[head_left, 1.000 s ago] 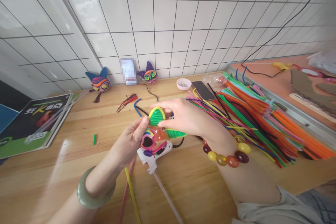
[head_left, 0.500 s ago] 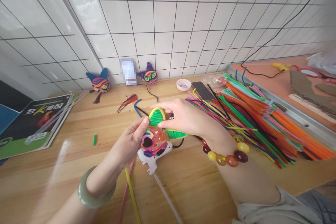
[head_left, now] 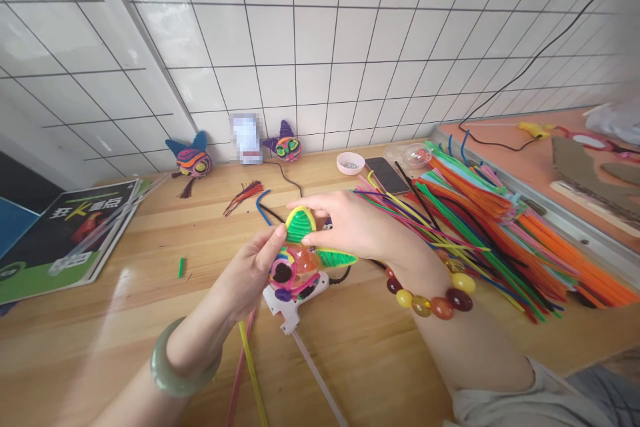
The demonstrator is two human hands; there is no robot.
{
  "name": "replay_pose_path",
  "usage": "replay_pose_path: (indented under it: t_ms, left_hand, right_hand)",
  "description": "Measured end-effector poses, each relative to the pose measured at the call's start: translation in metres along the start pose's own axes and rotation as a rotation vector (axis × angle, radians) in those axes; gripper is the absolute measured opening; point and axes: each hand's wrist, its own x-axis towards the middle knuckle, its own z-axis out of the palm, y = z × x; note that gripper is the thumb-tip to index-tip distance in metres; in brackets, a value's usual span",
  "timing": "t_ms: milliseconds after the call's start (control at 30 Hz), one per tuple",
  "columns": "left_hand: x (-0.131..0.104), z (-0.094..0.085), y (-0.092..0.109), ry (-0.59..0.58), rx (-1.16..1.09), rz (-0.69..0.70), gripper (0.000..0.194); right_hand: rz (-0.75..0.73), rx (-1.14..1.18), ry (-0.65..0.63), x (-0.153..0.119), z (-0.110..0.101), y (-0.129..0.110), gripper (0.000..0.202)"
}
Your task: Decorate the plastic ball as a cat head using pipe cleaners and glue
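Note:
Between both hands is a green pipe-cleaner ear with a yellow rim (head_left: 301, 225), held upright at the top of a round, multicoloured pipe-cleaner animal head (head_left: 303, 263). My left hand (head_left: 257, 260) pinches the ear's left edge with the thumb. From the right, my right hand (head_left: 340, 220) grips the ear's other edge between thumb and fingers. A second green ear (head_left: 337, 257) sticks out to the right of the head. Beneath the head lies a white glue gun (head_left: 286, 312), partly covered, with a pale glue stick (head_left: 320, 380) trailing from it.
Bundles of coloured pipe cleaners (head_left: 500, 233) cover the right side. A phone (head_left: 387, 175) and a pink bowl (head_left: 350, 163) are behind. Two finished heads, one blue-eared (head_left: 193, 159) and one purple-eared (head_left: 286, 143), stand by the wall. A magazine (head_left: 65, 233) lies left.
Almost nothing differs. Both hands keep their hold on the ear, and the whole view has shifted very slightly.

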Motion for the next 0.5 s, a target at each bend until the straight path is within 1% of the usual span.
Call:
replay_pose_path:
  t_ms: [67,167,500]
  left_hand:
    - [-0.0002,0.0004,0.0006,-0.001,-0.001,-0.027,0.052]
    - [0.0001,0.0003,0.0003,-0.008,-0.014,-0.03,0.054]
    - [-0.0001,0.0008,0.0004,-0.04,-0.059,-0.044,0.051]
  right_hand:
    - [0.003,-0.007,0.001,-0.0003,0.0001,0.0002,0.038]
    - [0.001,-0.012,0.001,-0.0002,0.0005,0.001,0.039]
    - [-0.014,-0.016,-0.015,0.0006,0.0,0.0027,0.036]
